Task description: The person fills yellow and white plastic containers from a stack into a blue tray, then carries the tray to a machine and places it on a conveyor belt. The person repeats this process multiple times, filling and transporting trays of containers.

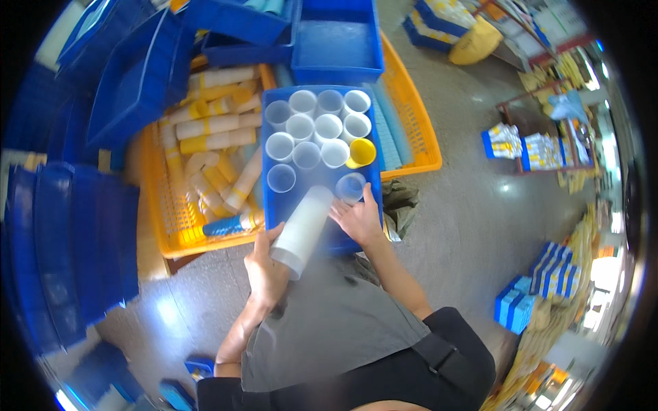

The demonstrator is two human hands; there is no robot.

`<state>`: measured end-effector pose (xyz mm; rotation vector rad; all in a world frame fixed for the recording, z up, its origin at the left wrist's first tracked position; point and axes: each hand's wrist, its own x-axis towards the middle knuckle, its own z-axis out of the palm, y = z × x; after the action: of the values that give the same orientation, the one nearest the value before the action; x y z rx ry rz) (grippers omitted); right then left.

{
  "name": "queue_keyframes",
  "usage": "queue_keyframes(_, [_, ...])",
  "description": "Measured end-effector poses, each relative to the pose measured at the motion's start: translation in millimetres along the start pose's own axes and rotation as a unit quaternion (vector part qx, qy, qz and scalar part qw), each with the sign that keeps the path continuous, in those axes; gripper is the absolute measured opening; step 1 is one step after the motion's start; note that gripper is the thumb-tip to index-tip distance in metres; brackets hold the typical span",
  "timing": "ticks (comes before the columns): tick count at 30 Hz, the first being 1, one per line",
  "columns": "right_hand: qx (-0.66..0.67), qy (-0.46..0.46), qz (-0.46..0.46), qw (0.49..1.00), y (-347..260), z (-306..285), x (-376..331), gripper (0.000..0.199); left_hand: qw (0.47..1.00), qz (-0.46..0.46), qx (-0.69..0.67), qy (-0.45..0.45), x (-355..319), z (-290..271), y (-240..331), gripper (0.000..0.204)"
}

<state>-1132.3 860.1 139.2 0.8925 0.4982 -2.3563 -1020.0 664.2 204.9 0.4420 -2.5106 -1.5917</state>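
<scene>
A long white tube (pixel 305 226) with a translucent near end lies slantwise in my left hand (pixel 266 270), whose fingers close round its lower part. Its far end leans over the front of a blue bin (pixel 270 212). My right hand (pixel 362 222) is at the bin's front right, thumb and fingers on either side of a translucent tube (pixel 351 187) standing there. Behind it, several white tubes (pixel 328 128) stand on end in rows, open ends up. One yellow tube (pixel 361 153) stands at the right side.
An orange basket (pixel 164 222) under the bin holds several white and yellow tubes lying down, with a blue-wrapped one (pixel 224 226) in front. Blue bins (pixel 336 44) are stacked behind and at the left. Filled blue boxes (pixel 515 305) stand on the floor at the right.
</scene>
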Motion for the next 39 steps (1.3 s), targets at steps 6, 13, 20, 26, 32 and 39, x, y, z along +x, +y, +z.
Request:
queue_keyframes(6, [-0.164,-0.028,0.134,0.977,23,-14,17,0.054,0.983,0.093,0.112,0.107,-8,18,-4,0.049])
queue_keyframes(13, [-0.153,-0.048,0.234,0.959,14,-16,6,0.057,0.975,-0.038,0.144,0.162,-29,17,-10,0.025])
queue_keyframes(20, [-0.216,-0.049,0.097,0.97,32,-14,55,0.062,0.944,0.014,0.199,0.263,-30,12,-20,0.027])
queue_keyframes(26, [-0.248,-0.062,0.079,0.964,5,-55,35,0.058,0.944,0.019,0.291,0.153,0,23,-47,0.021])
queue_keyframes(32, [-0.65,-0.117,-0.215,0.72,22,-24,-39,0.074,0.944,0.11,0.259,0.17,11,33,-28,0.036])
queue_keyframes(39, [-0.737,-0.17,-0.447,0.477,30,-12,-66,0.084,0.992,0.044,-0.102,-0.06,12,17,12,0.026])
